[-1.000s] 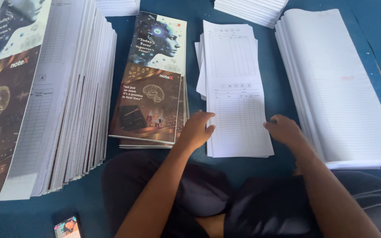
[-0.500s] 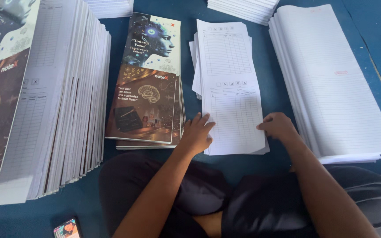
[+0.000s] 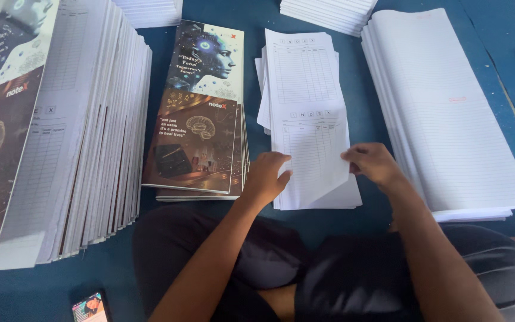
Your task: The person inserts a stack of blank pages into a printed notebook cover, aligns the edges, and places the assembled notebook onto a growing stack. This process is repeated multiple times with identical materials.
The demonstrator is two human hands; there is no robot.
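- Stacks of printed covers and ruled inner sheets (image 3: pixel 90 137) stood fanned at the far left, leaning edge on edge over the blue surface (image 3: pixel 490 53).
- Just right of them lay a low pile of illustrated covers (image 3: pixel 196 113), long axis running away from the seated person, with a phone (image 3: pixel 89 307) on the surface near the person's knee.
- The left hand (image 3: pixel 267 177) rested at the near left edge of the pile of index sheets (image 3: pixel 305 77), fingers (image 3: pixel 281 162) loosely curled and pressing down on the paper, not pinching anything that I could see.
- The top index sheet (image 3: pixel 314 149) lay directly between the two hands, its long axis pointing away from the person, its near right corner lifted and folded upward off the pile.
- The right hand (image 3: pixel 374 164) was the one at that raised edge, fingers (image 3: pixel 353 160) closed in a pinch on the sheet's right margin; it looked the nearer hand to the loose corner.
- Farther right sat a tall pile of lined pages (image 3: pixel 454 119), apart from both hands, and more white stacks (image 3: pixel 329 12) lay along the far edge.
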